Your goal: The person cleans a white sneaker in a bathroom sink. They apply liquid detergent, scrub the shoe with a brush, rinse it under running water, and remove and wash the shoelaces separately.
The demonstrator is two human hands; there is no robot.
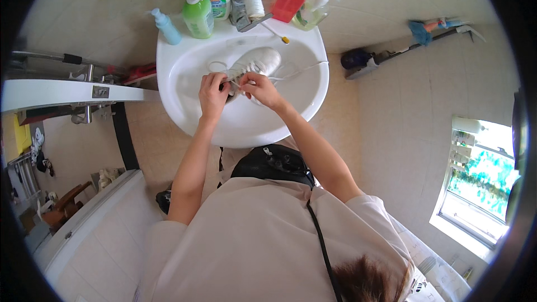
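Observation:
A white lace-up shoe (pixel 262 59) lies in the white washbasin (pixel 242 136), its toe pointing to the upper right. My left hand (pixel 214 92) is at the opening end of the shoe, fingers curled on its left side. Just to the right, my right hand (pixel 259 89) pinches a white shoelace (pixel 233 84) over the upper part of the lacing. One loop of lace lies on the left of the basin, and another length (pixel 293 75) runs right to the basin's rim. My fingers partly hide the shoe's tongue and heel.
Behind the basin bowl stand a light blue pump bottle (pixel 168 28), a green pump bottle (pixel 198 19), a metal faucet (pixel 239 14), a red pump bottle (pixel 290 1) and a clear one (pixel 311 14). A toothbrush (pixel 275 32) lies right of the faucet. A white door edge (pixel 75 91) is at left.

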